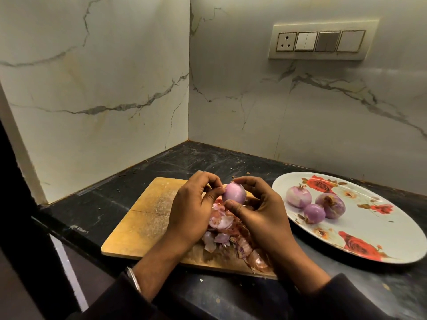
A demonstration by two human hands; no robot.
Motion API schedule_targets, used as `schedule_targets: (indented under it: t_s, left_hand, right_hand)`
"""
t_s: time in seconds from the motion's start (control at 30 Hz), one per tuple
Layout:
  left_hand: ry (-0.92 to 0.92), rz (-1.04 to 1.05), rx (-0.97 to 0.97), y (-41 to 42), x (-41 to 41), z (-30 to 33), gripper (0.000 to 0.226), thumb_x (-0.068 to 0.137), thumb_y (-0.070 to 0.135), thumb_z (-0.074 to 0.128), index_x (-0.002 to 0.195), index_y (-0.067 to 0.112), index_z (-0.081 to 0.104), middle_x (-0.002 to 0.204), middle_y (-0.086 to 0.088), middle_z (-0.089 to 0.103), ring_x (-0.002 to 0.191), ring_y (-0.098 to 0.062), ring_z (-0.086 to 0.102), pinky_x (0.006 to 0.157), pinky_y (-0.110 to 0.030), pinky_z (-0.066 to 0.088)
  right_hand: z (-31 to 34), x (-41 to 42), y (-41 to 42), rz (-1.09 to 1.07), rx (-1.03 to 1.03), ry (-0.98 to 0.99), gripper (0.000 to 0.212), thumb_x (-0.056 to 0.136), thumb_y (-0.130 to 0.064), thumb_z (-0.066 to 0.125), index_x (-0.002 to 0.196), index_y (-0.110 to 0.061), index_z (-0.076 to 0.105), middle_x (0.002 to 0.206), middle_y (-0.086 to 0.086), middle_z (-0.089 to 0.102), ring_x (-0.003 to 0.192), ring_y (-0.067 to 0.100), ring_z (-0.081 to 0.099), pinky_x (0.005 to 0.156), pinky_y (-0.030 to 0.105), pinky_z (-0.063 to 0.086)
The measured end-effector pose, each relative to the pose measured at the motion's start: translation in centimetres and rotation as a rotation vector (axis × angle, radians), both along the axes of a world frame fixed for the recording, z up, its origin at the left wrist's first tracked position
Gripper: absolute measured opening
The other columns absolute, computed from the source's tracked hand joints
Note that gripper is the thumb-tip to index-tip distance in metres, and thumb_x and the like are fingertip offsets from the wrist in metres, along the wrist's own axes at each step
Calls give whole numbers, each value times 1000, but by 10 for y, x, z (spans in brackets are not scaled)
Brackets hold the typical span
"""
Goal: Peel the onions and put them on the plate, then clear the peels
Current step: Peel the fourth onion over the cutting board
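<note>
A pale purple onion (pixel 234 193) is held above the wooden cutting board (pixel 143 218). My right hand (pixel 258 211) grips it between thumb and fingers. My left hand (pixel 191 209) pinches at the onion's left side with its fingertips. Under both hands a heap of pink and purple peels (pixel 221 229) lies on the board. To the right stands a white plate (pixel 369 236) with red roses, and three peeled onions (pixel 315 205) lie on its left part.
The board and plate sit on a dark stone counter (pixel 208 162) in a corner of marble walls. A switch panel (pixel 321 41) is on the right wall. The counter's front edge runs below the board.
</note>
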State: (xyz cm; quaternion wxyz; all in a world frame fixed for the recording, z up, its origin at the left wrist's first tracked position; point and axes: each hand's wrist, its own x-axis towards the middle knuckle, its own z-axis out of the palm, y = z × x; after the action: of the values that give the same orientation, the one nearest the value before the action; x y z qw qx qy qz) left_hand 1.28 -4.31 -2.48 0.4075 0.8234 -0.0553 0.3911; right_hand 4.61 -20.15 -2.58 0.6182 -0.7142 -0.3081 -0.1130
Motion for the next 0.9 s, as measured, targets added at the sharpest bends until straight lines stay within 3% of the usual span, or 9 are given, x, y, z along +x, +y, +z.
schedule_targets:
  t_s: [0.1,0.17,0.27,0.33,0.43,0.53,0.63,0.77,0.9]
  left_hand:
    - [-33,-45,64,-4,-1,0,13,96,10,60,94,22,58,92,13,58,88,-7,58,72,-30,52]
    - [-54,-79,53,-5,-1,-2,5,98,21,53,94,22,55,89,11,56,84,-9,57,69,-31,51]
    - [-63,-42,-47,-4,-1,-2,31,101,47,44,94,20,57,85,9,58,80,-10,58,67,-28,51]
    - [-45,-26,-64,-2,-2,0,40,95,58,48,99,21,61,91,12,63,86,-6,61,70,-23,53]
    - [51,-93,-128,-2,-2,1,30,90,49,57,103,24,69,94,14,70,90,-2,66,73,-22,56]
    - [69,-62,-197,3,0,0,5,94,22,67,93,22,72,85,12,72,82,-1,68,70,-19,55]
    - [82,-25,-230,5,1,0,10,96,14,63,99,22,69,88,11,71,80,2,68,67,-15,54]
    - [46,-28,-277,4,-2,3,16,98,29,58,108,23,68,91,13,73,82,0,70,70,-25,60]
    - [40,-136,-188,-2,-6,5,21,89,36,66,105,24,73,97,15,73,95,0,68,75,-18,57]
  right_hand:
    - [0,3,3,-15,43,77,31,86,-17,79,111,-30,66,108,-5,72,96,17,73,78,40,62]
    - [4,7,0,-43,64,96,27,89,-20,75,112,-31,65,106,-5,72,93,19,73,75,40,63]
    - [8,8,-7,-47,-26,38,38,84,-23,80,117,-32,62,109,-11,69,95,10,69,77,31,61]
    - [7,5,-6,-24,-67,30,46,79,-24,84,118,-33,62,111,-14,68,97,8,68,79,29,60]
    - [3,3,-2,8,-86,-1,51,74,-23,88,117,-33,63,113,-14,68,98,13,68,79,34,61]
    - [3,1,0,55,-64,-4,52,74,-20,88,118,-29,62,113,-12,68,101,15,68,81,38,61]
    - [4,-2,0,93,-40,13,50,78,-18,85,122,-27,62,114,-8,70,105,15,69,83,40,61]
    - [5,-1,0,45,-36,-23,52,76,-35,82,125,-36,67,117,-9,66,108,11,67,85,35,61]
    - [2,4,-4,-34,-55,-5,67,68,-42,87,130,-40,61,118,-13,63,108,9,66,83,32,61]
